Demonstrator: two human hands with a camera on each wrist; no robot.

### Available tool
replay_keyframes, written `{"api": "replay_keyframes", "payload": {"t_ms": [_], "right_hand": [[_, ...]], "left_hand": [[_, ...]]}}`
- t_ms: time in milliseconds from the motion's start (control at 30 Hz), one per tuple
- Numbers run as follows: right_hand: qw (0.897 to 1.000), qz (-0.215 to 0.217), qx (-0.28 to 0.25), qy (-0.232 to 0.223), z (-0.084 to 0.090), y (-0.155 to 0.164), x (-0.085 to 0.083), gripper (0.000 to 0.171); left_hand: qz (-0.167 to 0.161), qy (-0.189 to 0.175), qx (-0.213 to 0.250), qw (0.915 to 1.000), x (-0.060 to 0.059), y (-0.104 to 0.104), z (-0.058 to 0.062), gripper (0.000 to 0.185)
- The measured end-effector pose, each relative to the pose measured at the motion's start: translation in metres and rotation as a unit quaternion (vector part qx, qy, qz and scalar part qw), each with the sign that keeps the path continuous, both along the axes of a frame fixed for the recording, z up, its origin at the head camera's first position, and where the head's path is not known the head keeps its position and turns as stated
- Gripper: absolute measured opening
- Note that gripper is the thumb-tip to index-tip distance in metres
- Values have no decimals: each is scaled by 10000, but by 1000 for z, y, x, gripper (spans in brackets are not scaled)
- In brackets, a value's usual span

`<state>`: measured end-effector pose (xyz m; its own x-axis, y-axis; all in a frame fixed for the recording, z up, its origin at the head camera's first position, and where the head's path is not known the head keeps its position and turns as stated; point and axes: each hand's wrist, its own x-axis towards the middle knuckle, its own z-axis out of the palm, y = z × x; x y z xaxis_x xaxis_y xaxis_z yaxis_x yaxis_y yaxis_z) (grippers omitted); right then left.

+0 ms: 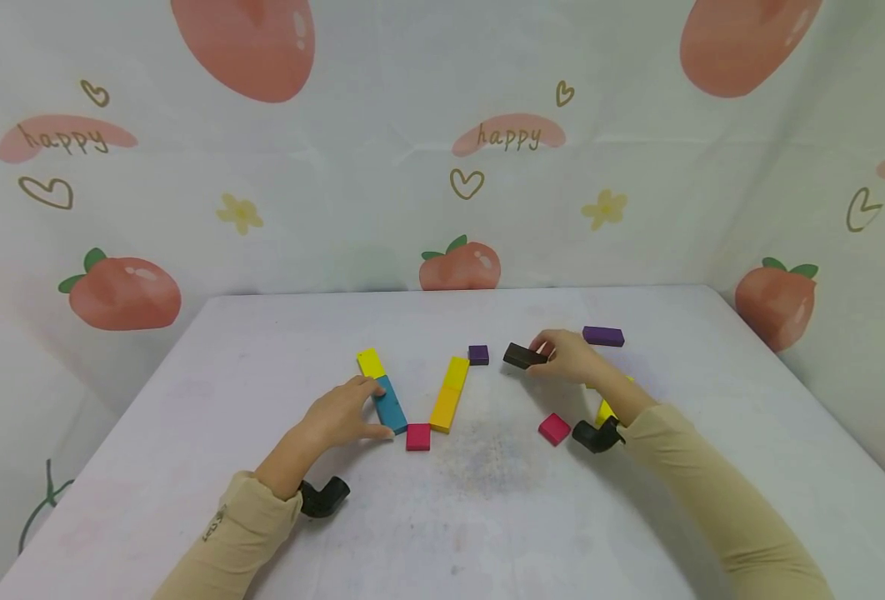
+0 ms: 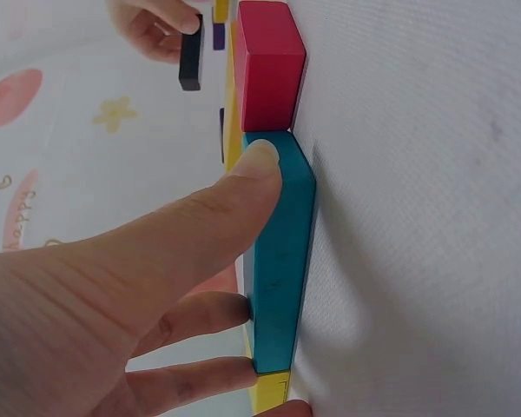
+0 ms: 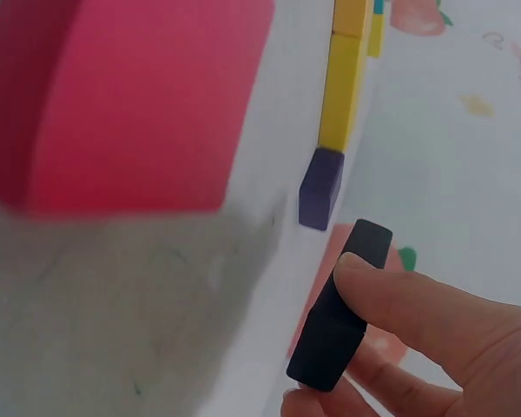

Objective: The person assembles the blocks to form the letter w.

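black block (image 1: pixel 524 356) | pinched, right hand (image 1: pixel 567 356) | near table's (image 1: pixel 277 333) far edge

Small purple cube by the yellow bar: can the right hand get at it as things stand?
Probably yes. The small purple cube lies just left of the right hand with bare table between them, but that hand already holds the black block and must free its fingers first.
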<state>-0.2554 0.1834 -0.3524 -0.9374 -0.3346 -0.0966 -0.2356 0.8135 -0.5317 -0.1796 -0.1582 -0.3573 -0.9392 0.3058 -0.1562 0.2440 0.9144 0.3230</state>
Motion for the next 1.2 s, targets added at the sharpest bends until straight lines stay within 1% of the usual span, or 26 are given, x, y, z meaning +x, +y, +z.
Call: {"api": "replay_keyframes", "payload": {"t_ms": [200, 333, 700, 867, 1000, 1200], "right_hand": [[9996, 84, 85, 272, -2, -6, 4, 30], [9992, 109, 121, 352, -2, -9, 5, 28], [9997, 19, 185, 166, -2, -17, 6, 30], [9993, 14, 326, 175, -2, -23, 6, 34], [9994, -54, 353, 49, -2, -28, 8, 38], [9994, 2, 356, -35, -3, -32, 10, 41]], "left_hand": [[-11, 18, -4, 10000, 0, 0, 0, 63], [-22, 33, -6, 10000, 0, 0, 1, 63], [-16, 73, -1, 10000, -1, 0, -1, 63], [-10, 59, -12, 10000, -1, 0, -1, 64], [-1, 34, -8, 10000, -1, 0, -1, 64], [11, 13, 4, 10000, -1, 0, -2, 64]]}}
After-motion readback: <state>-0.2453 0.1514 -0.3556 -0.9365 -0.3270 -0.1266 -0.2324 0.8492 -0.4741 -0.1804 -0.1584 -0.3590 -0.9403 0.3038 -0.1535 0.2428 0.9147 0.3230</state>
